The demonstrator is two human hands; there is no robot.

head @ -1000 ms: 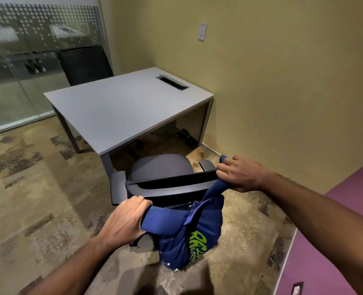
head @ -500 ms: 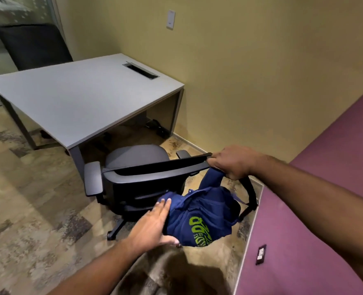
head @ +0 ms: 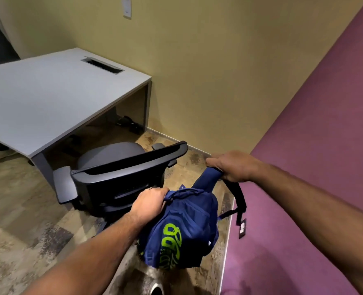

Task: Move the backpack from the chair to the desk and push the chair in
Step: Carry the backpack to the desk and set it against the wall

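The left hand is clenched on the top of the blue backpack at lower centre of the frame, while the right hand is closed around one of its shoulder straps. The backpack hangs off the floor behind the black chair, clear of it. The grey desk lies at upper left, beyond the chair.

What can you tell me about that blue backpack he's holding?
The backpack is navy fabric with lime-green lettering. It hangs in the air behind the chair, clear of it. The left hand grips its top and the right hand grips a blue shoulder strap. A black strap with a small tag dangles at its right.
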